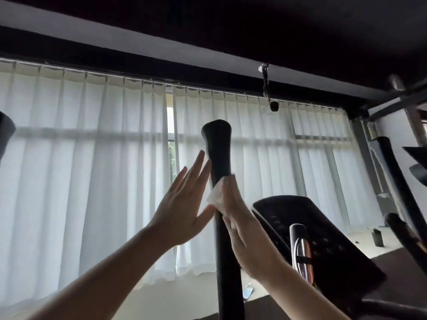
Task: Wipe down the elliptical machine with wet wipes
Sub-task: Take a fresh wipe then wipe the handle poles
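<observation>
The elliptical's handlebar (218, 148) is seen at frame centre, its long axis upright, run from 6 o'clock up to a flared end pointed at 12 o'clock. A white wet wipe (215, 195) is pressed against the bar just below the flare. It is pressed there by the right grip (245, 229), fingers straight and laid together along the bar. The left grip (182, 204) is spread open at the bar's 9 o'clock side, fingertips just beside it; contact cannot be told. A tilted black console (323, 239) is found at 4 o'clock, a second handlebar (397, 181) at 3 o'clock. White curtains (92, 169) are hung behind
</observation>
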